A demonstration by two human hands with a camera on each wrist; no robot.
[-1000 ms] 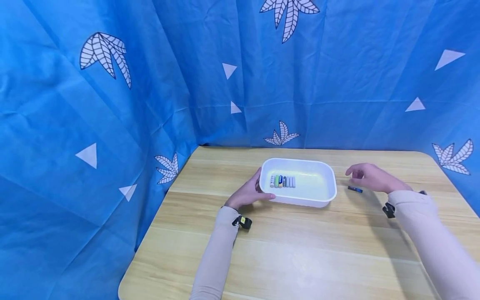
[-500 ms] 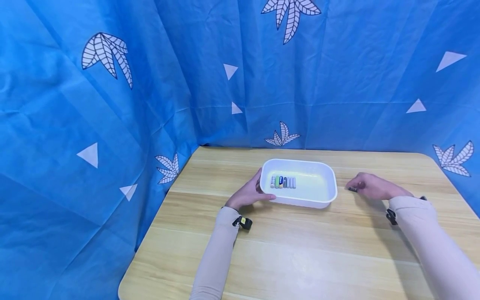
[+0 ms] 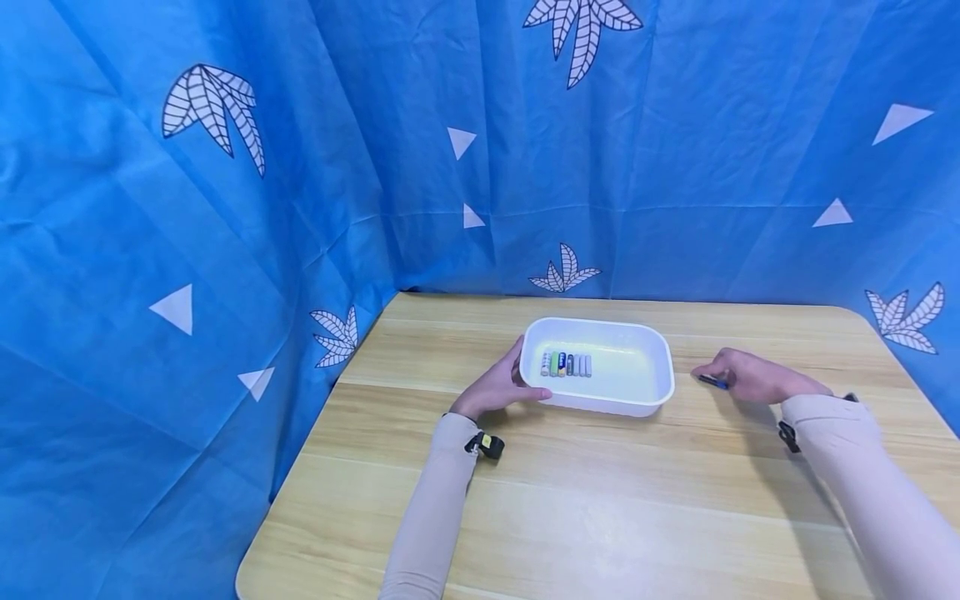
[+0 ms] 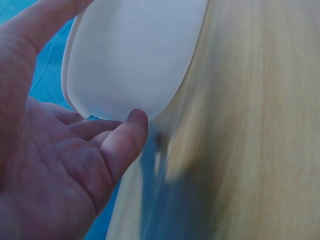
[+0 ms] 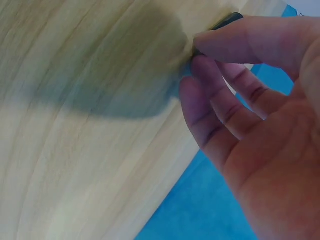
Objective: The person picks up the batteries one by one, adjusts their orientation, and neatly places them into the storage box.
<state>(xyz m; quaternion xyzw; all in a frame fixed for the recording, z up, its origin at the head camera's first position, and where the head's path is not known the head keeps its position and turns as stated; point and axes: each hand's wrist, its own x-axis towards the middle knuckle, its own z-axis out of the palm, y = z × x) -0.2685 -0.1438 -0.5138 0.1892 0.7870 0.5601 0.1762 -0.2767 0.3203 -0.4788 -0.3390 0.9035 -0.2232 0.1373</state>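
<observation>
A white plastic tub (image 3: pixel 633 375) stands on the table, with my left hand (image 3: pixel 495 390) gripping its left end. The left wrist view has the thumb and fingers of that hand around the tub's rounded end wall (image 4: pixel 135 55). Inside, several batteries (image 3: pixel 566 365) lie side by side in a row towards the left: white, green, dark blue, black and grey ones. To the right of the tub, my right hand (image 3: pixel 757 379) pinches a dark battery with a blue part (image 3: pixel 714 382) low over the table. Fingertips cover much of this battery in the right wrist view, where one dark end (image 5: pixel 230 20) shows.
The wooden table (image 3: pixel 570 500) has rounded corners. A blue curtain (image 3: pixel 375 150) with white leaf and triangle prints hangs behind it and along its left side. Black straps are on both wrists.
My right hand has come down onto the loose battery and now pinches it; the battery's visible side has changed from blue to dark to blue-tipped. The left hand and tub stay put.
</observation>
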